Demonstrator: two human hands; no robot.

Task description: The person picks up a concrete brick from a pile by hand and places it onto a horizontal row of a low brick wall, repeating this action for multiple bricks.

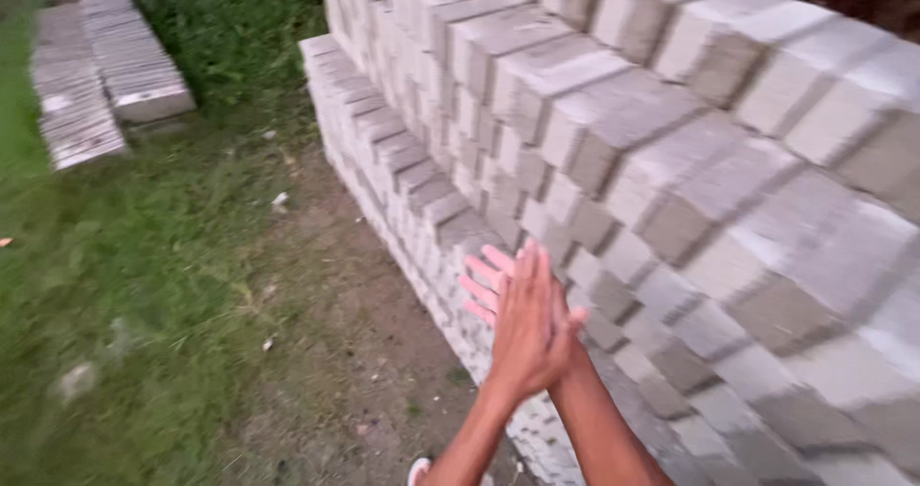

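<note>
Palms meet in front of me: my left hand (530,325) lies flat over my right hand (486,288), fingers spread and gripping nothing. Both hover just beside the stepped stack of grey concrete blocks (613,150), above bare dirt (335,352) bordered by grass (105,285).

— Hands?
— Left hand (525,328) and right hand (489,285) pressed palm to palm, fingers straight, holding nothing.
— Surroundings?
— Stepped stack of grey blocks (613,150) just beside them; grass (105,285) left; second block pile (101,64) well apart.
</note>
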